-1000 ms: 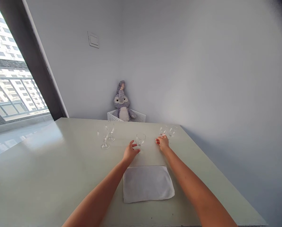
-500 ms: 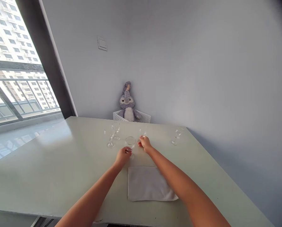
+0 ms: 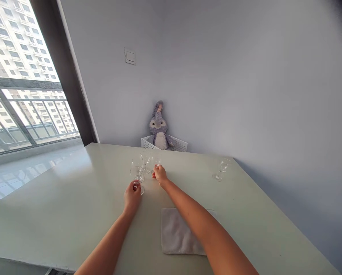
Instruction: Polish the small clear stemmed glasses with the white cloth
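Observation:
My left hand [image 3: 133, 193] is closed around the stem of a clear wine glass [image 3: 136, 171], which stands upright at the near side of the group. A second wine glass [image 3: 156, 157] is in my right hand [image 3: 160, 175], gripped low near the stem; its base is mostly hidden by the fingers. Just behind and between these stand two more stemmed glasses, one wine glass [image 3: 145, 156] at the back and another partly overlapped by the left-hand glass. The clear glass makes the edges faint.
One more wine glass [image 3: 223, 166] stands apart at the table's right. A folded grey cloth [image 3: 173, 233] lies under my right forearm. Behind the table [image 3: 59, 214], a plush rabbit [image 3: 160, 133] sits in a white perforated basket [image 3: 180, 144] by the wall.
Both hands have moved left with their wine glasses, bringing them close to the two glasses standing there. The view has shifted slightly; the cloth and the right-hand glass on the table stay put.

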{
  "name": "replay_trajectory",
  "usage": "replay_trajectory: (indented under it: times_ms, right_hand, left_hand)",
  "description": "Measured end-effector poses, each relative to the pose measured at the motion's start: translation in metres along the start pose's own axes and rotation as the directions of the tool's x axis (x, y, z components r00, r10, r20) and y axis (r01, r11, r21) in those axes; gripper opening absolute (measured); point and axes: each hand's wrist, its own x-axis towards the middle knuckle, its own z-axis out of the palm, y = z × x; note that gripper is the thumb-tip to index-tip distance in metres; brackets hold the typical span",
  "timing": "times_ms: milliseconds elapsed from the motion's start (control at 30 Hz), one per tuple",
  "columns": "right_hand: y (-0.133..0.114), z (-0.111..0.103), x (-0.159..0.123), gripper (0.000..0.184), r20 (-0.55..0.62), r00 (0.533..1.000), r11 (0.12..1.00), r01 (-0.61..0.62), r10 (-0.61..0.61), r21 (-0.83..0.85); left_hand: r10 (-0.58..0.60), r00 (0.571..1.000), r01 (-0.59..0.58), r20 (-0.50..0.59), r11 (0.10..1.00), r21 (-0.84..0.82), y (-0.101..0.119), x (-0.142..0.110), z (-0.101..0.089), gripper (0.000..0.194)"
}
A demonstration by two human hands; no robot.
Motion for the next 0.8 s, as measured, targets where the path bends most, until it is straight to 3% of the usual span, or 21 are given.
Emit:
replay_trajectory:
  times_ms: [233,400,500,633,800]
  right_hand:
    - [-0.001,0.008,0.004,0.011,0.021,1.0,1.0,0.011,-0.011,0.0]
    - [-0.005,0.017,0.004,0.019,0.033,0.999,1.0,0.017,-0.017,0.002]
    - [-0.006,0.011,-0.001,0.028,0.021,1.0,1.0,0.015,-0.015,0.004]
    - [-0.003,-0.024,-0.012,0.034,0.011,1.0,1.0,0.008,-0.008,0.015]
    - [0.002,-0.102,-0.036,0.024,-0.026,1.0,0.998,0.015,-0.014,0.063]
  left_hand:
    - [0.033,0.999,-0.033,0.001,0.998,0.044,0.0,0.003,0.005,0.029]
    - [0.051,0.999,-0.051,-0.001,0.996,0.077,0.001,0.002,0.005,0.029]
    - [0.074,0.997,-0.075,0.013,0.994,0.084,0.002,-0.001,0.004,0.031]
    - [0.109,0.992,-0.114,0.067,0.99,0.078,0.005,0.0,0.009,0.031]
    - [0.106,0.988,-0.115,0.116,0.991,0.075,0.015,0.013,0.03,0.03]
